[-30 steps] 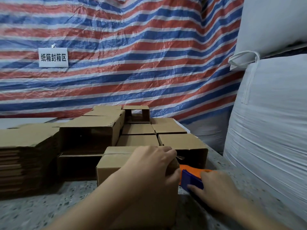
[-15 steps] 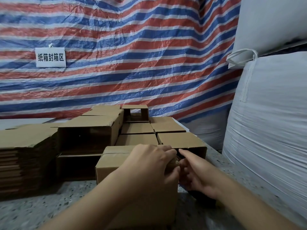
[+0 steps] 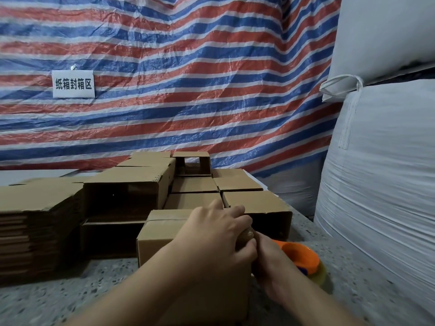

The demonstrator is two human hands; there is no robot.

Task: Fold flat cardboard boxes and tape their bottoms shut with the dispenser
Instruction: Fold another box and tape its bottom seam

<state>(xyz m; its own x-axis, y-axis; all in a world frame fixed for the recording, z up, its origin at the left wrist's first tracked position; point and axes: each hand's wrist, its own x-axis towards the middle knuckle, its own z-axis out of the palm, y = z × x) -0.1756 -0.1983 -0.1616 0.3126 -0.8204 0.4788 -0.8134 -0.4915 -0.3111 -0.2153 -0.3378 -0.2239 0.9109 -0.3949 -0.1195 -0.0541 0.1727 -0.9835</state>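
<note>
Near the table's point(image 3: 70, 300) front edge: one folded box point(image 3: 160, 234), long axis running left to right, taped seam on top, its right end toward the dispenser. Left hand point(image 3: 216, 234): laid over the box's top right corner, fingers point(image 3: 237, 214) curled down over the far edge, thumb at the near side, gripping the corner. Right hand point(image 3: 270, 262): pressed against the box's right end, just beneath the left hand; its fingers are hidden, so cannot tell how far they are open. Dispenser point(image 3: 303, 258): orange, lying on the table just right of the right hand. Behind: folded boxes point(image 3: 254, 203) in rows. At left: flat stack point(image 3: 30, 222).
</note>
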